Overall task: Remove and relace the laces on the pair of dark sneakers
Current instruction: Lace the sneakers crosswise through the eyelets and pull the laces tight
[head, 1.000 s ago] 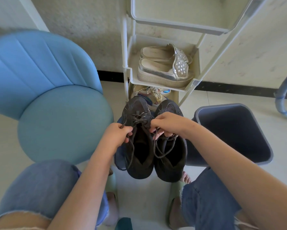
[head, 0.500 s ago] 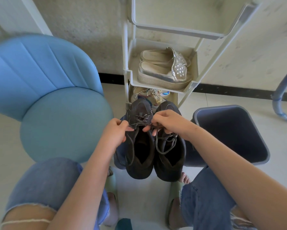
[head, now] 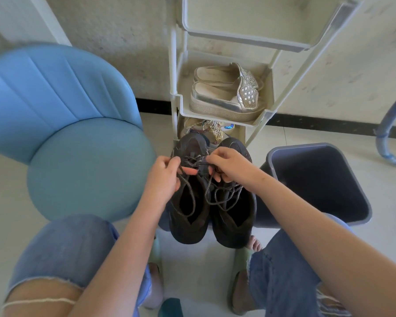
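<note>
Now both hands are at the lace of one dark sneaker.
The left hand [head: 163,177] and right hand [head: 229,167] each have curled fingers pinching the speckled lace [head: 193,163] over the far eyelets of the left sneaker [head: 187,223]. The right sneaker [head: 237,225] touches it on the right, its lace loose. Both sit between the person's knees, just near of a shoe rack [head: 181,106], with a blue chair [head: 87,165] on the left and a dark bin [head: 318,179] on the right.

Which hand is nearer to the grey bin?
Right. The right hand, pinching laces, is just left of the bin; the left hand is farther left, nearer the chair.
</note>
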